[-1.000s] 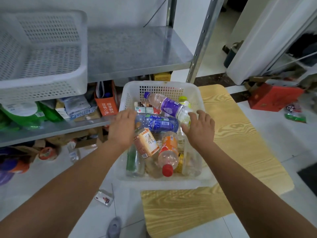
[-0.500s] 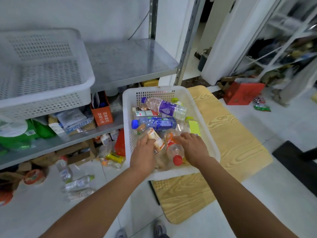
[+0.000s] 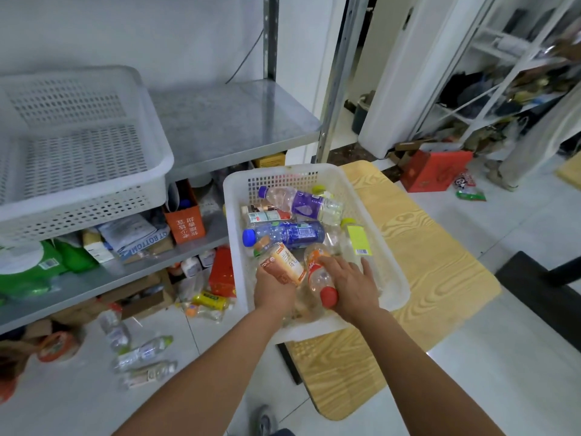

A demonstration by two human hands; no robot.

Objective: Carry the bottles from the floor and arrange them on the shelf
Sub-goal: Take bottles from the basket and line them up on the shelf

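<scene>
Bottle [image 3: 317,272] now seemingly gripped by right hand [image 3: 353,289].

The basket [image 3: 283,180] is showing white, with a grid of small holes; the purple-labelled bottle [image 3: 306,204] is looking clear elsewhere; the blue bottle [image 3: 289,234] is wearing a matching blue cap; the tan-labelled bottle [image 3: 283,264] is carrying orange edging; the red-capped bottle [image 3: 316,278] is showing an orange label; the board [image 3: 440,262] is displaying pale yellow wood grain; the shelf [image 3: 232,121] is looking speckled grey; the box [image 3: 435,169] is glowing red.
</scene>
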